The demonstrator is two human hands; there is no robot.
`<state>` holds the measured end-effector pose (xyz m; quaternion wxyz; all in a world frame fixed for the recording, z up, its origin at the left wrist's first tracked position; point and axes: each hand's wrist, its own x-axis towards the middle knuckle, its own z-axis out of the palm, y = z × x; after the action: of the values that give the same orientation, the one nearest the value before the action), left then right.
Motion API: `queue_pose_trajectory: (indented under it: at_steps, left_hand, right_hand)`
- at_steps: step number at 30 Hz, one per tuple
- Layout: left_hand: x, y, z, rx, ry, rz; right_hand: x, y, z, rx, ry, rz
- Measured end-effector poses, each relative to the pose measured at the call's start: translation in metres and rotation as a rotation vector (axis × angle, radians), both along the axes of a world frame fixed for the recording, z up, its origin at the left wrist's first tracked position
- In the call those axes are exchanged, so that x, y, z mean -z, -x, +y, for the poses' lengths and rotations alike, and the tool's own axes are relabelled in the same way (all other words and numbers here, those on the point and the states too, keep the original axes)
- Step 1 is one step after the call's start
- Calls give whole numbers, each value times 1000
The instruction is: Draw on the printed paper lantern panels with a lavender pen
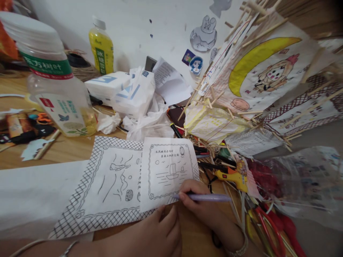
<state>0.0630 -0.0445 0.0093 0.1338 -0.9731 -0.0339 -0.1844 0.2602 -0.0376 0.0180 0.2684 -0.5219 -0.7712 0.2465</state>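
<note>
My right hand [197,203] is closed around a light purple pen [211,197]. The pen's tip touches the lower right part of a small white sheet [150,171] with a line drawing of sailing boats, birds and Chinese writing inside a wavy border. Crosshatching shows along that sheet's right edge. Under its left side lies a larger drawn sheet [112,192] with a crosshatched border all round. My left hand [158,232] is closed, fingers curled and thumb at the lower edge of the small sheet; its fingertips are partly hidden.
A plastic bottle [66,103] and a yellow drink bottle [101,46] stand at the back left. Stick-framed paper lanterns [257,67] lean at the right. Below them lie a yellow glue gun [233,176] and red-handled scissors [270,228]. Tissue packs [107,85] sit against the wall.
</note>
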Motion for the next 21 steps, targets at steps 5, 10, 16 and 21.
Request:
queue_pose_trajectory:
  at_steps: [5, 10, 16, 21]
  left_hand:
    - [0, 2, -1, -4, 4, 9]
    - [-1, 1, 1, -4, 1, 12]
    - [-2, 2, 2, 4, -4, -6]
    - [-1, 0, 1, -1, -1, -3]
  right_hand:
    - [0, 1, 0, 13, 7, 21]
    - [-2, 1, 0, 13, 13, 33]
    - [-2, 1, 0, 16, 27, 41]
    - [0, 0, 0, 23, 14, 43]
